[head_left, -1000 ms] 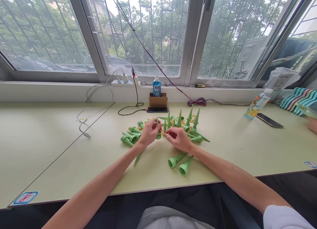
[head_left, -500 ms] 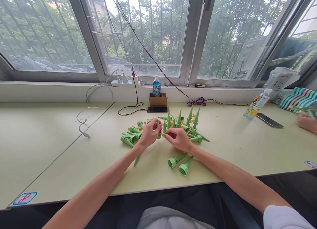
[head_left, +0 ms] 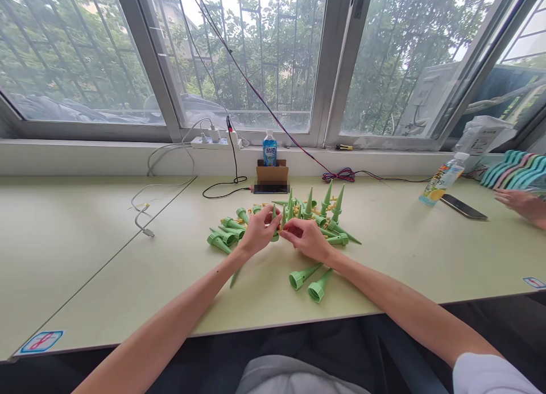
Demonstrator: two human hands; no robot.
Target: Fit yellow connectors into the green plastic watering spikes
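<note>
A heap of green cone-shaped plastic spikes with small yellow pieces among them lies mid-table. My left hand is closed around one upright green spike at the heap's front. My right hand meets it from the right, its fingers pinched on a small yellow piece at the spike's side. Two finished-looking spikes lie near the table's front edge, below my right wrist. More spikes lie flat left of my left hand.
A phone on a cardboard stand and a water bottle sit behind the heap. Cables trail on the left. A drink bottle, a phone and another person's hand are at the far right.
My two hands have drawn slightly closer together around the spike. The other person's hand at the right edge has moved further into view, toward the left.
</note>
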